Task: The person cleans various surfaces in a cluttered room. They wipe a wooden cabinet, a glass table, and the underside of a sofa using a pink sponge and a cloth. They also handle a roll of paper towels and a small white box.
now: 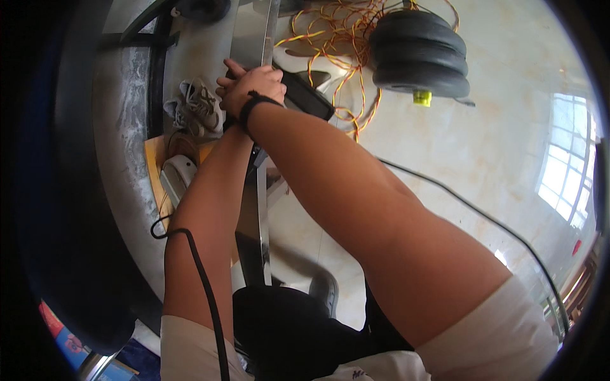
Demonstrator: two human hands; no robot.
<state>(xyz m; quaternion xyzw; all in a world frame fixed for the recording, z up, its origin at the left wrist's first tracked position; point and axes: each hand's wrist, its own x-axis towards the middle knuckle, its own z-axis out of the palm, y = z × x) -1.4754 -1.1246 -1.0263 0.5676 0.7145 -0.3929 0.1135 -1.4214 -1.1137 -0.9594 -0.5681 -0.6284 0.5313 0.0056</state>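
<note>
At the narrow metal beam, upper left of centre, my two forearms meet. My right hand, with a black band at its wrist, lies over my left hand, which is mostly hidden; some fingers overlap and cannot be told apart. Both hands are near the beam's bright edge. Whether either grips something underneath is hidden. Just right of the hands, a black rectangular object lies at a slant. Below my right wrist, a small dark part shows beside the beam.
Tangled red-yellow twisted wire lies on the floor beside stacked black rounded rings. Left of the beam are sneakers and an open box holding a white object. A black cable curves right; another crosses my left forearm.
</note>
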